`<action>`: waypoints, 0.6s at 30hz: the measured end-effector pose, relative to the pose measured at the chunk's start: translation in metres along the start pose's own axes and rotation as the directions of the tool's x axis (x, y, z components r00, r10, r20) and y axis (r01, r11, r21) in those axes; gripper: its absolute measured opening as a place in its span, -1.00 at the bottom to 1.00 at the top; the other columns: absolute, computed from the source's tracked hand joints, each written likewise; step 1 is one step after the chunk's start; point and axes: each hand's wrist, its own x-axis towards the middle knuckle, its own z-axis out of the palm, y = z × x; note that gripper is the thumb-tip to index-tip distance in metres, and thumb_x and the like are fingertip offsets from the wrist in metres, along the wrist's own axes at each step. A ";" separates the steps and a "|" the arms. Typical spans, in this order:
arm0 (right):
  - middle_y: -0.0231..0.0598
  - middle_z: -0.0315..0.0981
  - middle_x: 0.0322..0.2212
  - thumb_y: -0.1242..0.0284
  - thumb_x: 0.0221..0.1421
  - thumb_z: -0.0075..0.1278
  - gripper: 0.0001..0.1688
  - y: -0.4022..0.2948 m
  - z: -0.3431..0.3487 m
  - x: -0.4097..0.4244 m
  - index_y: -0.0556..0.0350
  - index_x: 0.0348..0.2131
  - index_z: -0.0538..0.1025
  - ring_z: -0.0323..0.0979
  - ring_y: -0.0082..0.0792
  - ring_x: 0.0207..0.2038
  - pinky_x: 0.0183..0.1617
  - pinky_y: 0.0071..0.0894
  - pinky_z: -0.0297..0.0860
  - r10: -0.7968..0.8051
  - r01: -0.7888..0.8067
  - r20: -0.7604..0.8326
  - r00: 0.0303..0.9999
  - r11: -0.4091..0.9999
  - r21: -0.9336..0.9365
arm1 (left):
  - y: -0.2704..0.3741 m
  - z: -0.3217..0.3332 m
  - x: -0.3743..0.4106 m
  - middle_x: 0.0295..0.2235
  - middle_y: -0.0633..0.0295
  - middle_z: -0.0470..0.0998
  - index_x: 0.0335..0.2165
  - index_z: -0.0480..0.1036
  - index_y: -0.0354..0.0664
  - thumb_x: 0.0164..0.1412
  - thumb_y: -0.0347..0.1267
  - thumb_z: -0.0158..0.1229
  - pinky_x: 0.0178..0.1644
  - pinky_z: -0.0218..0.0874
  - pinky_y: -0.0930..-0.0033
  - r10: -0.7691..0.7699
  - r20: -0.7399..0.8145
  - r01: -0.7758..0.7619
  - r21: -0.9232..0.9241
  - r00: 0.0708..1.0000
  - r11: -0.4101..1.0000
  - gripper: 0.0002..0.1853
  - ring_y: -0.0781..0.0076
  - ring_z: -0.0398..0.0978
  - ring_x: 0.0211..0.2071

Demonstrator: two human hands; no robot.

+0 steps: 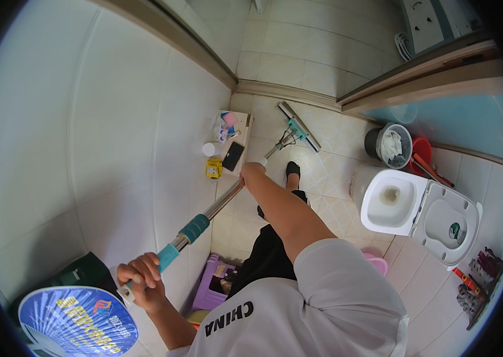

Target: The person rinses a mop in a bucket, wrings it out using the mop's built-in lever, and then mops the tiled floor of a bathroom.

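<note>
My left hand [143, 280] grips the teal top end of a squeeze mop [229, 193], close to the white wall. Farther down, my right hand [253, 171] is closed around the metal pole, just above a pale collar. The mop's long head [299, 126] rests slantwise on the tiled floor [274, 111] near the door sill, ahead of my feet. Teal brackets and a wire linkage join the head to the pole. Below my right forearm, a dark shoe [293, 168] stands on the tiles.
A low stand [243, 129] by the left wall bears a dark phone [233, 156] and small packets. To the right are an open toilet [390, 201], a lined waste bin [394, 145] and a red bucket [422, 154]. A blue hand fan [77, 321] and purple basket [207, 281] lie lower left.
</note>
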 end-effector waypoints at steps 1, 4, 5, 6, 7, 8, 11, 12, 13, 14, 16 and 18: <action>-0.16 0.41 -0.60 0.45 -0.07 -0.06 -0.82 0.008 0.011 0.008 0.24 -0.46 0.37 0.38 -0.30 -0.63 -0.63 -0.44 0.28 -0.023 0.018 -0.046 0.999 0.995 -0.100 | -0.003 -0.008 -0.009 -0.81 0.36 0.19 -0.60 0.14 -0.08 0.04 -0.44 -0.01 -0.36 0.10 0.34 -0.020 -0.042 0.020 0.013 0.999 1.000 -0.80 0.53 0.17 -0.72; -0.14 0.38 -0.65 0.38 0.02 -0.21 -0.73 0.037 0.027 0.084 0.26 -0.53 0.37 0.33 -0.27 -0.69 -0.66 -0.31 0.24 0.035 -0.038 -0.056 0.998 0.997 -0.071 | -0.007 -0.018 -0.034 -0.80 0.34 0.19 -0.60 0.13 -0.08 0.04 -0.45 -0.02 -0.37 0.09 0.31 -0.045 -0.102 0.044 -0.014 0.994 0.999 -0.80 0.51 0.17 -0.71; -0.17 0.38 -0.63 0.36 0.01 -0.21 -0.73 0.050 0.025 0.086 0.23 -0.54 0.39 0.33 -0.28 -0.66 -0.63 -0.28 0.24 -0.068 0.061 -0.014 0.998 0.956 -0.286 | -0.004 -0.022 -0.051 -0.80 0.34 0.19 -0.60 0.13 -0.08 0.05 -0.45 -0.03 -0.35 0.10 0.31 -0.054 -0.138 0.056 0.010 0.989 0.998 -0.80 0.51 0.17 -0.71; -0.19 0.39 -0.62 0.35 0.01 -0.20 -0.72 0.062 0.021 0.085 0.20 -0.54 0.41 0.34 -0.29 -0.63 -0.61 -0.26 0.24 -0.177 0.169 0.031 0.984 0.861 -0.480 | -0.001 -0.026 -0.066 -0.80 0.35 0.18 -0.60 0.13 -0.08 0.05 -0.45 -0.04 -0.35 0.11 0.31 -0.058 -0.169 0.063 0.021 0.984 0.998 -0.81 0.51 0.18 -0.70; -0.26 0.44 -0.53 0.34 -0.08 -0.07 -0.77 0.074 0.013 0.047 0.14 -0.50 0.47 0.40 -0.33 -0.51 -0.51 -0.29 0.27 -0.351 0.359 0.205 0.914 0.461 -0.812 | 0.000 -0.034 -0.084 -0.80 0.35 0.18 -0.60 0.13 -0.08 0.05 -0.46 -0.05 -0.34 0.12 0.31 -0.058 -0.230 0.068 0.035 0.972 0.997 -0.81 0.51 0.18 -0.70; -0.32 0.50 -0.45 0.33 -0.17 0.07 -0.76 0.083 0.004 0.020 0.08 -0.46 0.53 0.46 -0.36 -0.39 -0.41 -0.33 0.31 -0.404 0.442 0.426 0.809 -0.060 -0.895 | 0.001 -0.042 -0.098 -0.80 0.35 0.18 -0.60 0.13 -0.08 0.05 -0.46 -0.05 -0.33 0.12 0.32 -0.057 -0.255 0.069 0.039 0.965 0.997 -0.81 0.52 0.18 -0.70; -0.16 0.37 -0.62 0.38 0.03 -0.20 -0.73 0.118 0.004 0.042 0.22 -0.57 0.38 0.33 -0.31 -0.62 -0.64 -0.26 0.23 -0.293 0.485 0.456 0.841 0.031 -0.874 | 0.011 -0.054 -0.124 -0.80 0.36 0.18 -0.60 0.12 -0.08 0.04 -0.47 -0.07 -0.33 0.13 0.32 -0.068 -0.279 0.087 0.055 0.958 0.995 -0.82 0.52 0.18 -0.70; -0.14 0.34 -0.65 0.39 0.06 -0.24 -0.70 0.134 0.005 0.050 0.24 -0.60 0.35 0.29 -0.30 -0.67 -0.68 -0.24 0.21 -0.253 0.484 0.459 0.852 0.044 -0.874 | 0.014 -0.057 -0.135 -0.80 0.36 0.17 -0.60 0.12 -0.08 0.04 -0.47 -0.07 -0.33 0.13 0.33 -0.072 -0.303 0.094 0.058 0.950 0.994 -0.82 0.52 0.19 -0.70; -0.15 0.32 -0.66 0.40 0.05 -0.21 -0.72 0.148 0.007 0.056 0.23 -0.61 0.34 0.27 -0.31 -0.68 -0.68 -0.25 0.19 -0.225 0.466 0.446 0.866 0.040 -0.884 | 0.019 -0.058 -0.144 -0.80 0.36 0.17 -0.60 0.12 -0.08 0.04 -0.47 -0.07 -0.33 0.13 0.33 -0.073 -0.320 0.097 0.060 0.944 0.993 -0.82 0.52 0.19 -0.70; -0.17 0.30 -0.67 0.41 0.04 -0.18 -0.74 0.161 0.010 0.062 0.21 -0.62 0.32 0.25 -0.32 -0.69 -0.68 -0.26 0.17 -0.196 0.447 0.432 0.880 0.037 -0.894 | 0.026 -0.058 -0.153 -0.81 0.36 0.17 -0.60 0.11 -0.09 0.05 -0.44 -0.06 -0.34 0.13 0.34 -0.078 -0.317 0.107 0.075 0.945 0.991 -0.81 0.53 0.18 -0.70; -0.19 0.27 -0.67 0.42 0.03 -0.15 -0.77 0.191 0.007 0.071 0.19 -0.61 0.31 0.24 -0.33 -0.69 -0.67 -0.28 0.17 -0.144 0.411 0.400 0.905 0.054 -0.910 | 0.040 -0.057 -0.170 -0.81 0.37 0.17 -0.60 0.10 -0.09 0.05 -0.43 -0.05 -0.34 0.13 0.34 -0.072 -0.321 0.110 0.104 0.944 0.988 -0.80 0.54 0.17 -0.71; -0.20 0.26 -0.65 0.43 0.03 -0.15 -0.80 0.221 0.001 0.071 0.18 -0.57 0.29 0.24 -0.34 -0.68 -0.66 -0.29 0.19 -0.100 0.320 0.308 0.946 0.435 -0.842 | 0.053 -0.056 -0.186 -0.81 0.38 0.16 -0.60 0.09 -0.09 0.05 -0.41 -0.05 -0.35 0.13 0.34 -0.065 -0.334 0.117 0.140 0.940 0.983 -0.79 0.54 0.17 -0.72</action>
